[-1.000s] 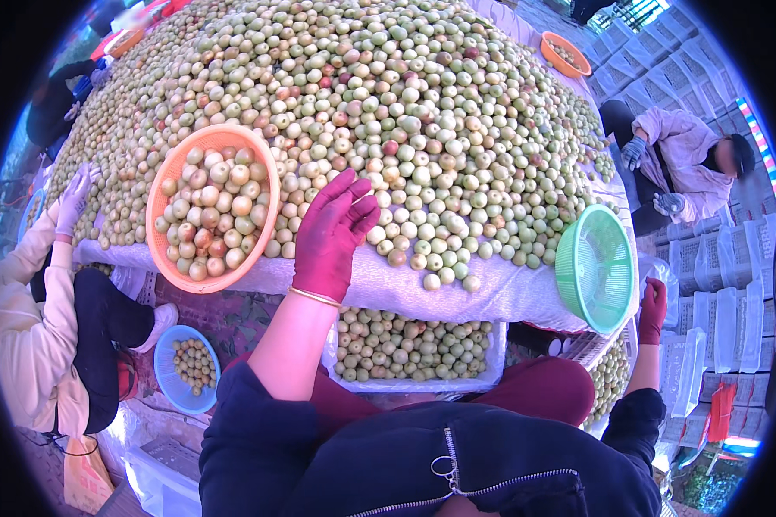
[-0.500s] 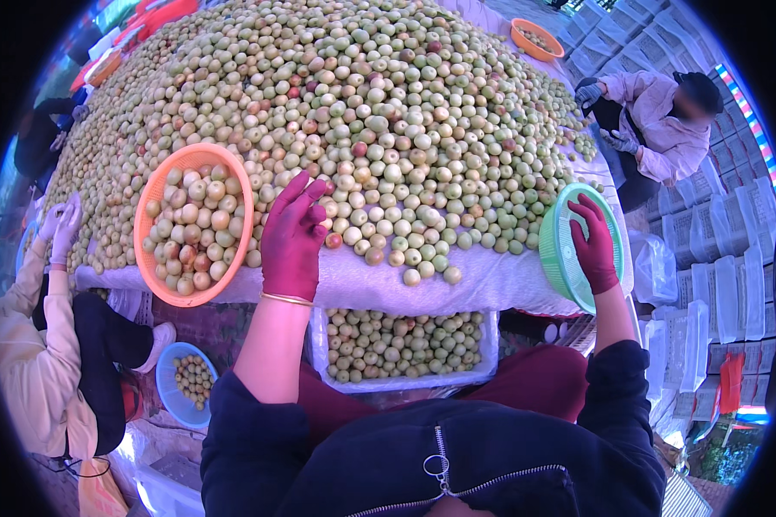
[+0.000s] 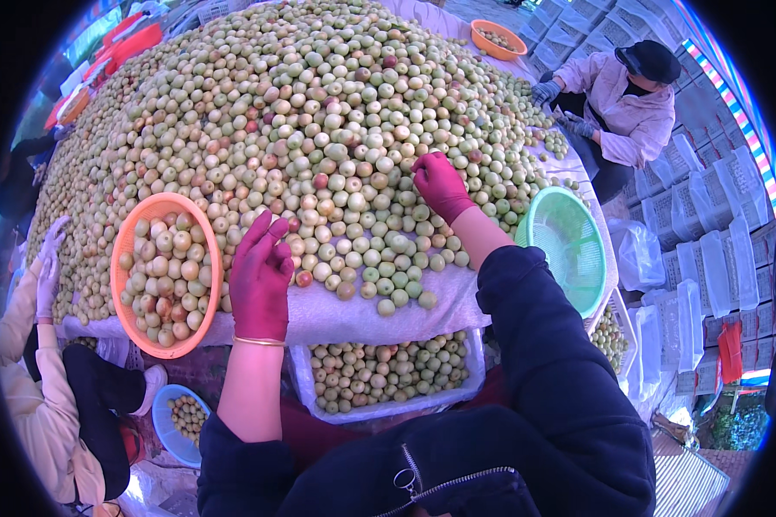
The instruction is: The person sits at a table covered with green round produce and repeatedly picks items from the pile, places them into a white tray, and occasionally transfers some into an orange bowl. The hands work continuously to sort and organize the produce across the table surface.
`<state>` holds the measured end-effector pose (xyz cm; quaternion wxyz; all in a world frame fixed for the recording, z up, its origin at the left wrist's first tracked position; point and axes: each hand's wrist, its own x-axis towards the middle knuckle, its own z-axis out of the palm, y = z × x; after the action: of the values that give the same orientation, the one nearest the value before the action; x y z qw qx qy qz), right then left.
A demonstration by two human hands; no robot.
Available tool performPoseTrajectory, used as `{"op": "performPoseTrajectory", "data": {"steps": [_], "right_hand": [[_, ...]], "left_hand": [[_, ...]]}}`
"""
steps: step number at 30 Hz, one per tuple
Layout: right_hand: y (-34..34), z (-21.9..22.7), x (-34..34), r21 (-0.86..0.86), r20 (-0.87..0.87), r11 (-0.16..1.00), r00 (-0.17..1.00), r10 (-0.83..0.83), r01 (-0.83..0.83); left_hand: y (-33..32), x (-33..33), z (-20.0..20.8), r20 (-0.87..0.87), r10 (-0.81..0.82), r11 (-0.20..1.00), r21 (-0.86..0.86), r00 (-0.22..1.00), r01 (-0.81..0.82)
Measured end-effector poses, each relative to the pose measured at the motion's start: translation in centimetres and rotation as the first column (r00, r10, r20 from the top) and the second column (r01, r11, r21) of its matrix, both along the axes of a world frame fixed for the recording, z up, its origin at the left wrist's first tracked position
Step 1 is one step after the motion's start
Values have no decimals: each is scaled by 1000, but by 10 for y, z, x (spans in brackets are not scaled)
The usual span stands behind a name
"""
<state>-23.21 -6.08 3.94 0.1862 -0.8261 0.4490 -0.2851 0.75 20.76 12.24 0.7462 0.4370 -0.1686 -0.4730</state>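
Fingertips hidden, right hand (image 3: 444, 188) curls over the fruit pile (image 3: 319, 103), hold unclear; left hand (image 3: 261, 280), fingers loosely parted, at its near edge!

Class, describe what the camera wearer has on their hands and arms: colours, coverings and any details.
The left hand and right hand each wear a plain maroon glove. A thin, gold-coloured band circles the left wrist at the glove's edge. Both sleeves are dark navy and stop short of the gloves, leaving part of each forearm bare.
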Motion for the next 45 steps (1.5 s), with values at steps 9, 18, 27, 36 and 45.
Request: {"op": "performPoseTrajectory", "data": {"steps": [9,18,27,36,45], "right_hand": [[-89,5,-87,172,-144,966,975,-172,196],[-7,28,-44,531,312,846,940,-138,-52],[43,39,-12,30,-184,993,976,117,-113],[73,76,60,686,430,630,901,53,-364],[110,137,-172,557,483,826,842,-242,-82]], "left_hand": [[-2,-16,-4,15,-40,999,20,999,39],[-7,-23,-5,-47,-131,986,94,990,135],[1,-28,-3,-12,-192,977,90,981,193],[3,-22,-3,-82,-90,994,49,993,95],[3,2,-5,-135,7,996,-84,991,-18]]}}
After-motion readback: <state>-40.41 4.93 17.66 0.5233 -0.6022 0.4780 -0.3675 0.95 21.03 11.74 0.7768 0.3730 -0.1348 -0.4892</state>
